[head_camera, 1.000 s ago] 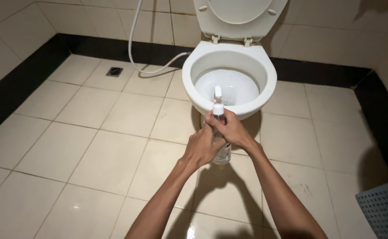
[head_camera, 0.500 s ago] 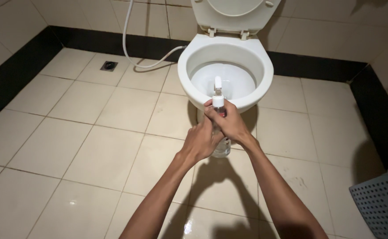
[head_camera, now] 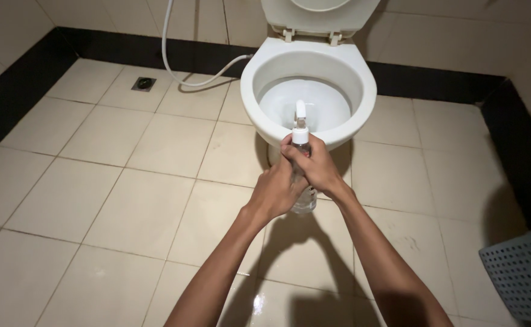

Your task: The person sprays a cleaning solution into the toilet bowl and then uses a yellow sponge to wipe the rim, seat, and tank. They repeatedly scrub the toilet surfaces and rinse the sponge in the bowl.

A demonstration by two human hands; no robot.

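Change: against the earlier frames, we see the toilet [head_camera: 362,91] sitting higher and more central in the view, with its bowl closer under our hands; the bottle and both hands keep the same joined grip as before.
Floor: beige tiles [head_camera: 126,200] with a black skirting along the walls; a wet shine shows on the tile near the bottom edge, between our forearms.
Toilet: white, seat lid up, bowl open, standing against the far wall.
Basket: a grey perforated basket [head_camera: 519,272] sits at the lower right corner, well apart from our hands.
Hose: a white hose [head_camera: 174,66] runs down the wall and curves along the floor to the toilet's left side.
Drain: a small square drain [head_camera: 144,83] lies in the floor at the far left, near the hose.
Bottle: a clear spray bottle [head_camera: 304,200] with a white nozzle stands upright in our hands, just in front of the bowl's near rim; the nozzle shows against the bowl.
Left hand: our left hand [head_camera: 275,192] is curled closed around the bottle's body from the left, touching the right hand.
Right hand: our right hand [head_camera: 314,165] is wrapped closed around the bottle's neck just below the nozzle, fingers folded over the front.
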